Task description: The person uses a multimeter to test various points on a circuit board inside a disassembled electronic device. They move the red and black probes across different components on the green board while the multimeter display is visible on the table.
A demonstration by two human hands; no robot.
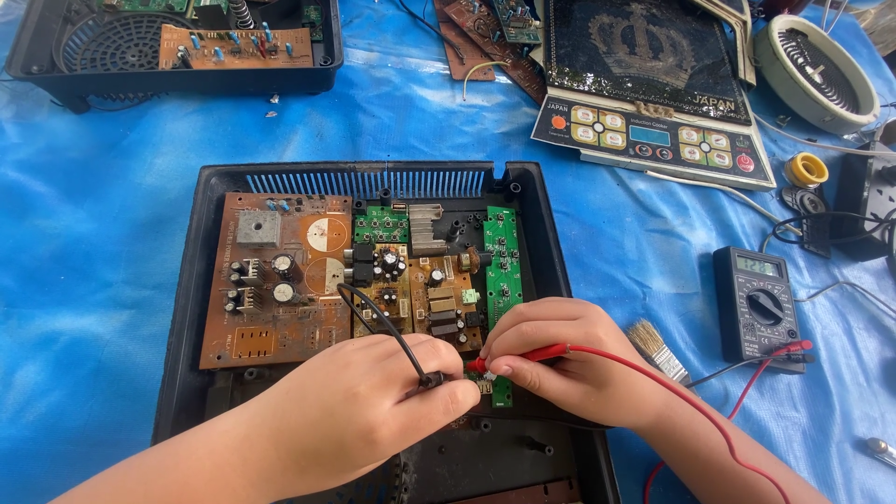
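Probing underway: left hand [359,411] clamped on black probe [431,380], right hand [560,359] pinching red probe [523,356] at green board [502,266]; multimeter [758,303] connected, reading unclear.

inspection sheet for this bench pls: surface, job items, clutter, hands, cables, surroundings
Surface: blue tarp, wrinkled, covers the whole work area.
Job's things: open black case holding a brown board and green boards; multimeter to the right.
Clutter: brush, yellow roll, induction cooker panel, round coil, second black case, loose brown boards.
Hands: left hand holds the black probe; right hand holds the red probe; both tips at the small green board at the case's front.
Cables: red lead runs to the multimeter; black lead loops over the boards.
Surroundings: nothing seen.
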